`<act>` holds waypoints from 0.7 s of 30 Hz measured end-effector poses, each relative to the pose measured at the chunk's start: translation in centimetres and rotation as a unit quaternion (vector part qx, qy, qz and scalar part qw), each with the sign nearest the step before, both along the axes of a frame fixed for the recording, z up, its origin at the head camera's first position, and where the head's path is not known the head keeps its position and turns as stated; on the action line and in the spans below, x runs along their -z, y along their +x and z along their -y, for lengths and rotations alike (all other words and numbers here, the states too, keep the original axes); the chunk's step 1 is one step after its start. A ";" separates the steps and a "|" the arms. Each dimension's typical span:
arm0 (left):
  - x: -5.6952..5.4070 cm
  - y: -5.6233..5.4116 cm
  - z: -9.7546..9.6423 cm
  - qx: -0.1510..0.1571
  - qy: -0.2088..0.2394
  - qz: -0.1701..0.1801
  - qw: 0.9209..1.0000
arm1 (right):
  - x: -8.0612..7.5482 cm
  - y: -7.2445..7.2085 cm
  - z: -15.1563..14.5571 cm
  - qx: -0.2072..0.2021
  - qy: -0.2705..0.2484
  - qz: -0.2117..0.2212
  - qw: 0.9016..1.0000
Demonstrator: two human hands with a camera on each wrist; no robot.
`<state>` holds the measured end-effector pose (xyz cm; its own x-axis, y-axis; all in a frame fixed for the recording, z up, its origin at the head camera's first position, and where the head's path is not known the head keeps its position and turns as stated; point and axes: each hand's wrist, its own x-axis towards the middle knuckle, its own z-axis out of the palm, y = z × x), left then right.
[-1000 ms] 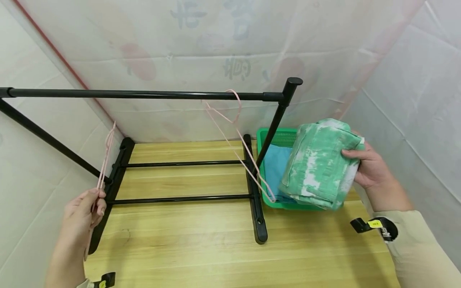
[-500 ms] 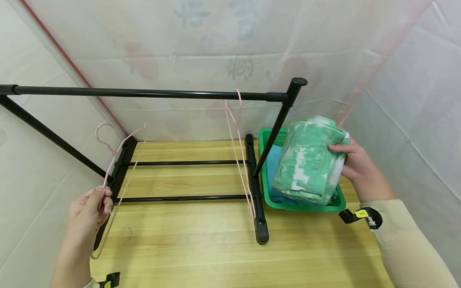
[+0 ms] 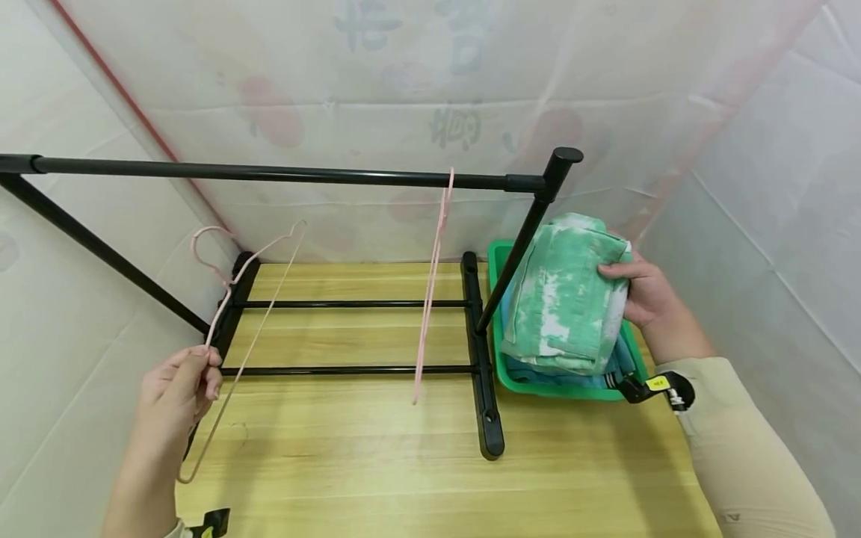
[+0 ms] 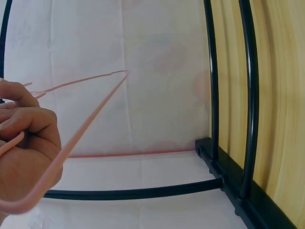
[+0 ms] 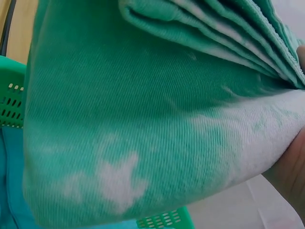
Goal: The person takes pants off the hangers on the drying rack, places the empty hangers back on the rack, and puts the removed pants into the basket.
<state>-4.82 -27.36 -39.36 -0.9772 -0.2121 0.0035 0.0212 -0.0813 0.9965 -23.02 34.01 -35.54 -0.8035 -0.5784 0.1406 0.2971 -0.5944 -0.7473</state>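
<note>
My left hand [image 3: 178,392] pinches a pink clothes hanger [image 3: 240,379] by one sloping arm, its hook pointing up at the left of the rack. In the left wrist view the hanger [image 4: 90,119] stretches away from the curled fingers. My right hand [image 3: 649,299] grips a folded green-and-white tie-dyed garment [image 3: 568,299] by its right edge, thumb on top. The garment is held over the green basket [image 3: 635,351]. Close up in the right wrist view, the folded layers [image 5: 143,133] fill most of the picture. A second pink hanger [image 3: 433,291] hangs edge-on from the rack's top bar.
A black clothes rack [image 3: 269,172] stands on the wooden table [image 3: 350,456], two low bars joining its feet. Blue clothes [image 3: 558,376] lie in the basket beside the rack's right foot [image 3: 486,403]. White sheeting [image 3: 377,112] encloses the back and sides.
The left-hand hanger has turned from edge-on to show its triangle. The hanging hanger has swung round to edge-on. My right hand has brought the garment left, further over the basket.
</note>
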 end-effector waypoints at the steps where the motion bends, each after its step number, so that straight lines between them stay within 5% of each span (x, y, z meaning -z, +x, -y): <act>1: -0.1 0.0 -0.1 0.002 -0.002 0.000 1.000 | -0.1 0.0 0.0 -0.005 -0.003 -0.003 1.000; 8: -0.4 0.0 -0.6 0.016 -0.009 -0.010 1.000 | -0.8 0.2 0.2 -0.052 -0.017 -0.016 0.998; 21: -0.4 0.2 -1.3 0.015 -0.044 -0.016 0.999 | 1.8 -1.4 1.1 -0.100 0.024 0.014 0.995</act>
